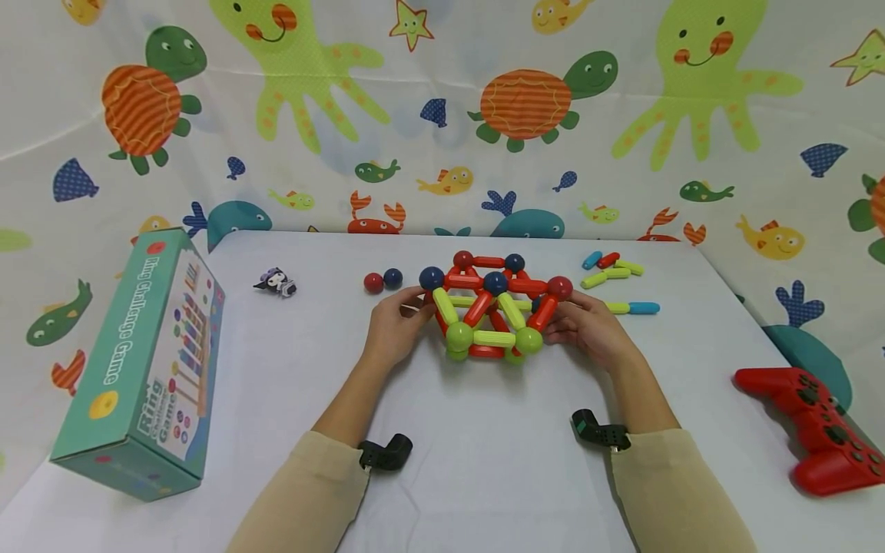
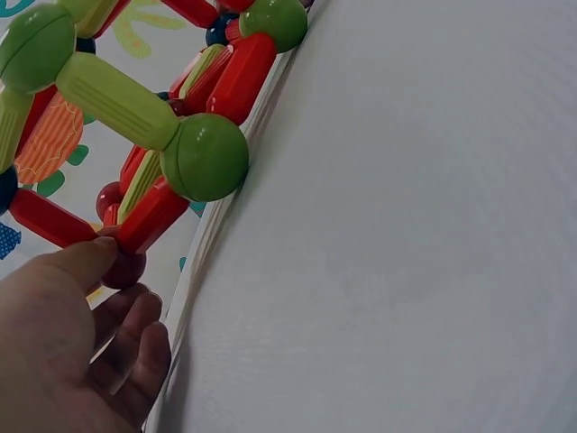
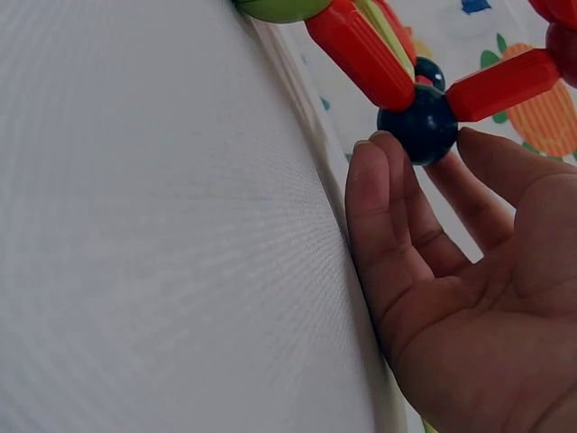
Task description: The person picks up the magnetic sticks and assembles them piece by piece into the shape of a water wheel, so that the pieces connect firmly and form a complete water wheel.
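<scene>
A frame of magnetic sticks and balls (image 1: 478, 309) stands between both hands, built from red and yellow-green sticks joined by blue, red and green balls. My left hand (image 1: 396, 329) grips its left side; in the left wrist view the thumb and fingers pinch a dark red ball (image 2: 124, 271) at one corner. On the other side, my right hand (image 1: 593, 329) holds the frame too. Seen from the right wrist, its thumb and fingertips pinch a dark blue ball (image 3: 417, 126) with red sticks attached. Parts of the fingers are hidden behind the frame in the head view.
A red ball (image 1: 373, 283) and a blue ball (image 1: 392, 278) lie behind the left hand. Loose sticks (image 1: 605, 276) and a yellow-blue stick (image 1: 644, 308) lie at the right. A game box (image 1: 127, 369), small figure (image 1: 276, 283) and red game controller (image 1: 812, 430) sit farther out.
</scene>
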Available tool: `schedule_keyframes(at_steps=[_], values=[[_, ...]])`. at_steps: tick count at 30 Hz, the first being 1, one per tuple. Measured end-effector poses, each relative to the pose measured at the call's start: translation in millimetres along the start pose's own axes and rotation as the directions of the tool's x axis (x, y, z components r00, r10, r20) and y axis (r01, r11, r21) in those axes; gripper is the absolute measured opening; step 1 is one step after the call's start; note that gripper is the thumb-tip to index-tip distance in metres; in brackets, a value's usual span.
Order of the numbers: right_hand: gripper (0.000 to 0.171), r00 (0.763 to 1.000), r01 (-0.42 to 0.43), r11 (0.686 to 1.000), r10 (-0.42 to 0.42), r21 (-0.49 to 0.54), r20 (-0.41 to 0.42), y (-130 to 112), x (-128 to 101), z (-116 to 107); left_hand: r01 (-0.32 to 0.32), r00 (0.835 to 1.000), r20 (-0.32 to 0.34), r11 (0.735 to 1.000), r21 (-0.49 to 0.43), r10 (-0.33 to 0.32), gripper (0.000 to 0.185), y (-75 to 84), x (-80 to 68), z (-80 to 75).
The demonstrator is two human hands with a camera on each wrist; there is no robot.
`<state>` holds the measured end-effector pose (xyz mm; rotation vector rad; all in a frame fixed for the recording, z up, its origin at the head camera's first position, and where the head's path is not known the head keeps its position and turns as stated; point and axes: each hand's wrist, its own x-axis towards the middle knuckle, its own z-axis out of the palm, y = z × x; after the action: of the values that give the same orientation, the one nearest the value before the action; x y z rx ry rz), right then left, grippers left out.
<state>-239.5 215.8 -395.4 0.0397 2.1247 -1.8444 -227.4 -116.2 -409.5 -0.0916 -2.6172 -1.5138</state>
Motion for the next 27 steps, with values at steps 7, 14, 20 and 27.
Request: schedule_keyframes(at_steps=[7, 14, 20, 27], values=[[0.052, 1.0, 0.007, 1.0, -0.007, 0.004, -0.012, -1.3, -0.8, 1.6, 0.002, 1.0, -0.012, 1.0, -0.023, -0.002, 0.041, 1.8, -0.2, -0.2], [0.053, 1.0, -0.002, 1.0, 0.002, 0.006, -0.007, -4.2, -2.5, 1.4, -0.006, 1.0, -0.02, 1.0, -0.03, 0.005, 0.041, 0.7, 0.7, 0.1], [0.053, 1.0, -0.002, 1.0, 0.002, 0.017, -0.01, -4.1, -2.0, 1.3, -0.015, 0.999, -0.033, 0.999, -0.042, 0.014, 0.039, 1.6, 1.2, 0.2], [0.056, 1.0, 0.001, 1.0, -0.001, 0.03, -0.003, -3.9, -1.6, 0.1, -0.028, 0.999, -0.041, 0.999, -0.043, 0.026, 0.038, 1.1, 1.3, 0.5]])
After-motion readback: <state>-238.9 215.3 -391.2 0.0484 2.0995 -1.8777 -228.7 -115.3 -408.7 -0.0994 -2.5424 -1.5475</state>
